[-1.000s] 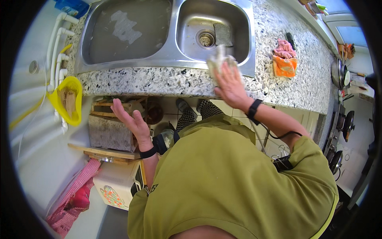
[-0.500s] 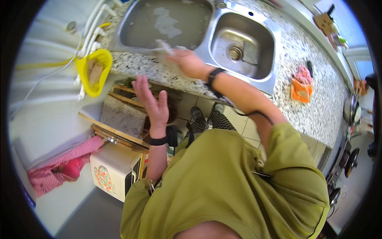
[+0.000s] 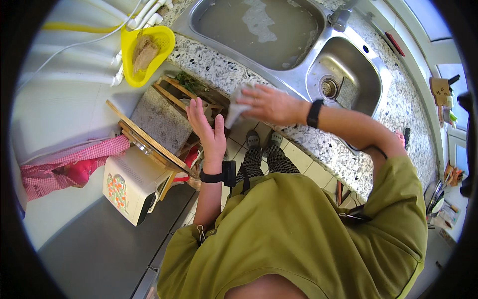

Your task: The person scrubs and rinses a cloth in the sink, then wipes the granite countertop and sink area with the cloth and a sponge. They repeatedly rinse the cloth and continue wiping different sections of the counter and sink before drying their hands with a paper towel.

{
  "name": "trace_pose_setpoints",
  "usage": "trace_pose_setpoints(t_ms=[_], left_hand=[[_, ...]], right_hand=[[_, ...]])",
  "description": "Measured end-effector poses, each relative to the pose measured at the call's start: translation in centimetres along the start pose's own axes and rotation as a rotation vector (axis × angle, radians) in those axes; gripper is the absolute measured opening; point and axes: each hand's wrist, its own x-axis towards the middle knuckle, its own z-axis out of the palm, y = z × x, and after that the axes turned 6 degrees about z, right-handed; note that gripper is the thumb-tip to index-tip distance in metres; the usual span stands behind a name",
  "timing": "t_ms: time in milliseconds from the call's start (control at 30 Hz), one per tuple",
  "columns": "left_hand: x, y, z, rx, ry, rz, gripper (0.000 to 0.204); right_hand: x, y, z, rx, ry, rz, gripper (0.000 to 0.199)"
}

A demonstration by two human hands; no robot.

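My right hand (image 3: 276, 105) is closed on a pale grey cloth (image 3: 235, 110) at the front edge of the speckled countertop (image 3: 214, 64). Part of the cloth hangs past that edge, and it is slightly blurred. To its left, my left hand (image 3: 209, 133) is raised in front of the counter, fingers stretched out and holding nothing. Behind the right hand lies a steel double sink (image 3: 294, 75). Its left basin holds murky grey water (image 3: 224, 25) with patches of foam; in the right basin a grey-green scouring pad (image 3: 347, 92) rests beside the drain.
A yellow strainer basket (image 3: 167, 42) with brownish scraps hangs at the left by white pipes. Below it are wooden boards (image 3: 149, 142), a white box-shaped appliance (image 3: 129, 194) and a red checked cloth (image 3: 45, 174). The faucet (image 3: 340, 20) stands behind the sink.
My right hand has brought the cloth from beside the left basin toward the counter's front edge. The view has shifted, so the sink sits farther right. My left hand stays raised and open.
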Motion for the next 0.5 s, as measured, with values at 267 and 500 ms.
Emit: trace_pose_setpoints(t_ms=[267, 500], left_hand=[[-1.1, 1.7, -1.5, 0.061, 0.103, -0.085, 0.065], [-0.8, 2.6, -1.0, 0.071, 0.061, -0.059, 0.064]], right_hand=[[9.8, 8.6, 0.8, -0.174, 0.065, 0.249, 0.042], [1.0, 13.6, -10.9, -0.040, 0.592, 0.966, 0.024]])
